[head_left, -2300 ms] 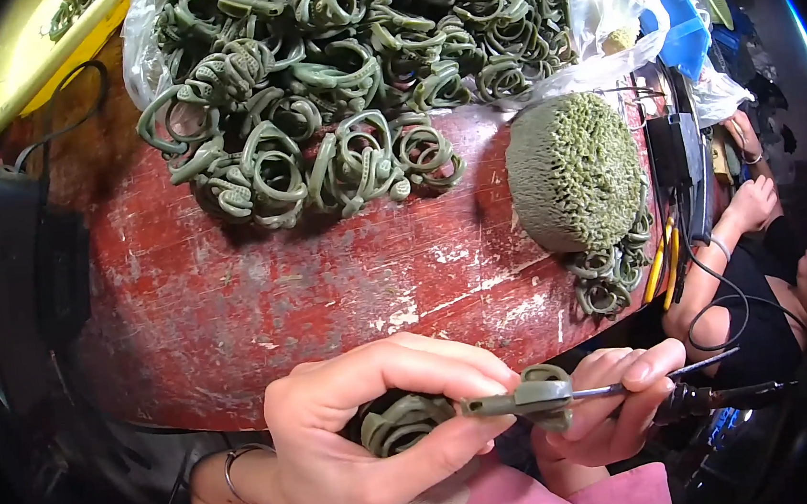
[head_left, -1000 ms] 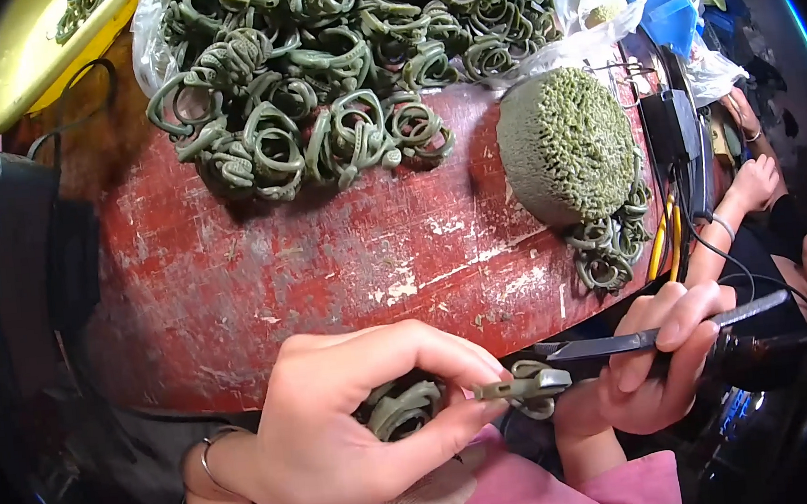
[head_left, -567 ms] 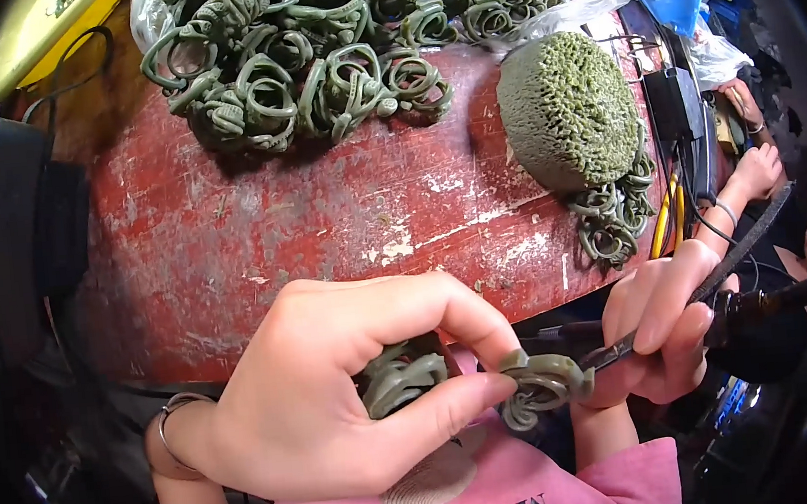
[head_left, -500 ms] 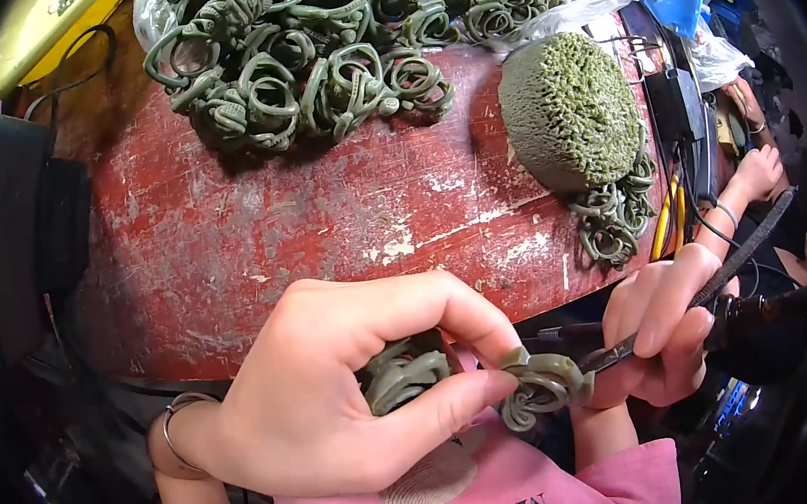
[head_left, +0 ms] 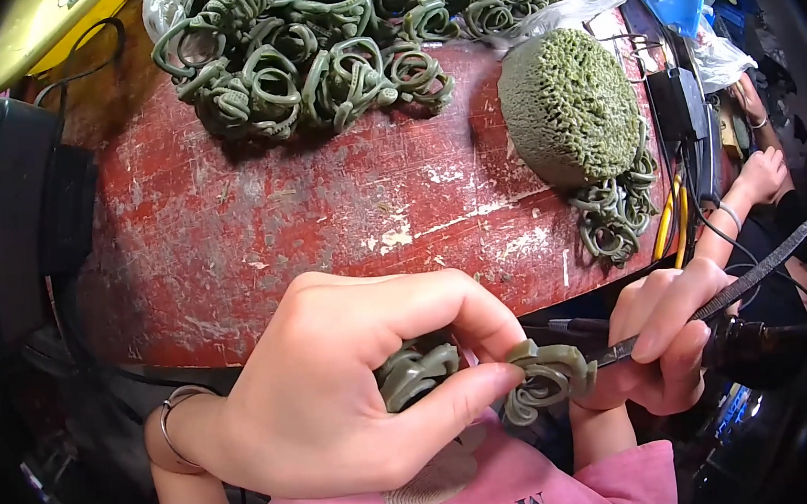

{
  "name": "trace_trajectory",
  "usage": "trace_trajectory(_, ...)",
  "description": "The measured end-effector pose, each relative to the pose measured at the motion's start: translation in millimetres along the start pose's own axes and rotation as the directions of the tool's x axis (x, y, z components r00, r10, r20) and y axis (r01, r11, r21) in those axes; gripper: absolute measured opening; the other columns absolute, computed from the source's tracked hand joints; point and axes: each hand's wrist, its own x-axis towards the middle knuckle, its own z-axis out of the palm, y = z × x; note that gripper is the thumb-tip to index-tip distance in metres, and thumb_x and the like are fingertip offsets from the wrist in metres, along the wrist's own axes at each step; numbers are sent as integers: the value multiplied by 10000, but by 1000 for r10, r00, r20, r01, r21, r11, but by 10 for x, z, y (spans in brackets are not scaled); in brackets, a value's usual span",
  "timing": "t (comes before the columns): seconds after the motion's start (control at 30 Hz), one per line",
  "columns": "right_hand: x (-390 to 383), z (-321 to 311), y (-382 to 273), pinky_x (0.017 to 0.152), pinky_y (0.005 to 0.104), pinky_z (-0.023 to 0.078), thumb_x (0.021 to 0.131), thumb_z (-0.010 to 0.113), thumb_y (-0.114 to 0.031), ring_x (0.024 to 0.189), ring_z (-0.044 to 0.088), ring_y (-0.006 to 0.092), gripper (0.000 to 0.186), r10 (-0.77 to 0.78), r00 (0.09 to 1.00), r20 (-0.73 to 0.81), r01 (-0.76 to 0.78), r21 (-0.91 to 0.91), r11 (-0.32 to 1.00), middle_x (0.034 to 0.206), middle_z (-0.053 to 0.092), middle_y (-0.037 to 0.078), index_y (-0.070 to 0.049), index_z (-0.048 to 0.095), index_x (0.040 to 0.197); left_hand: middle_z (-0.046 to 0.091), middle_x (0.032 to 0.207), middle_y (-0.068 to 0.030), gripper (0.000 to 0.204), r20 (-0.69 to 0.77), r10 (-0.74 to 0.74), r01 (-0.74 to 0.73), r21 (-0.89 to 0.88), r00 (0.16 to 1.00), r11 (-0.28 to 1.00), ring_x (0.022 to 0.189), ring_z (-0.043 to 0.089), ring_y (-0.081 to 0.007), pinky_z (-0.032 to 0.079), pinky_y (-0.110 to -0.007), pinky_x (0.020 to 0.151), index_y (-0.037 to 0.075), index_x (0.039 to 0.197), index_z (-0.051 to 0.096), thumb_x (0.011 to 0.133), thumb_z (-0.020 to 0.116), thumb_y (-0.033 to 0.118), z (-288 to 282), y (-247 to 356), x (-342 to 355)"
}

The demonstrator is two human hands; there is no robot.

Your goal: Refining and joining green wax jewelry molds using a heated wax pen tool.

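Observation:
My left hand (head_left: pixel 357 381) is curled closed, pinching a green wax ring (head_left: pixel 545 384) between thumb and forefinger. The ring has a swirled, rose-like top. Another green coiled wax piece (head_left: pixel 416 374) shows inside the curl of that hand; whether it joins the pinched ring is hidden. In my right hand (head_left: pixel 661 340) is a slim dark tool (head_left: pixel 760 269) with a rough shaft, perhaps a file. Its thin flat tip lies against the right edge of the ring.
Many green wax rings (head_left: pixel 274 86) lie heaped at the back of the worn red table (head_left: pixel 259 245). A porous green block (head_left: pixel 568 108) stands at right, with small rings (head_left: pixel 612 224) beside it. Further right are cables, yellow-handled pliers (head_left: pixel 674 219) and another person's hand (head_left: pixel 760 175).
The tool's shaft has swung a little lower and to the right, while its tip stays at the ring's edge. My left hand and the ring have shifted slightly right.

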Motion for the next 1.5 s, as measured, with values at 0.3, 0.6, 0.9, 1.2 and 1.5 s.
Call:
trace_trajectory(0.3, -87, -35, 98, 429, 248, 403, 803, 588, -245, 428, 498, 154, 285, -129, 991, 32, 129, -19, 991, 579, 550, 88, 16, 563, 692, 620, 699, -89, 93, 7, -105, 105, -18, 994, 994, 586, 585, -91, 451, -190, 512, -41, 746, 606, 656, 624, -29, 22, 17, 14)
trace_trajectory(0.6, -161, -18, 134, 432, 229, 413, 817, 561, -248, 456, 503, 140, 247, -226, 972, -64, 222, -62, 973, 582, 549, 72, -10, 523, 762, 622, 701, -84, 104, 1, -85, 85, 8, 996, 996, 591, 580, -84, 450, -190, 522, -42, 757, 607, 658, 630, -19, 30, 8, 17)
trace_trajectory(0.9, -111, -137, 78, 419, 227, 402, 825, 547, -263, 448, 497, 128, 276, -134, 985, 110, 142, -72, 987, 553, 525, 61, 3, 521, 755, 623, 710, -92, 102, 30, 3, -5, 55, 1000, 998, 600, 582, -89, 451, -194, 532, -41, 757, 608, 660, 629, -15, 36, -30, 29)
trace_trajectory(1.2, -125, -29, 101, 419, 235, 410, 820, 557, -268, 433, 495, 136, 292, -178, 982, -71, 175, -46, 984, 548, 537, 58, 0, 535, 707, 620, 700, -93, 94, 25, -131, 132, -37, 991, 991, 581, 579, -87, 444, -189, 504, -45, 745, 608, 655, 625, -23, 44, 38, 41)
trace_trajectory(1.5, -97, -3, 158, 383, 185, 299, 871, 458, -265, 383, 376, 76, 266, -266, 962, 66, 273, -158, 949, 528, 396, 9, -63, 403, 707, 615, 676, -77, 86, -15, -216, 214, -90, 976, 973, 555, 571, -78, 439, -175, 491, -46, 752, 605, 668, 621, -30, 57, 65, 38)
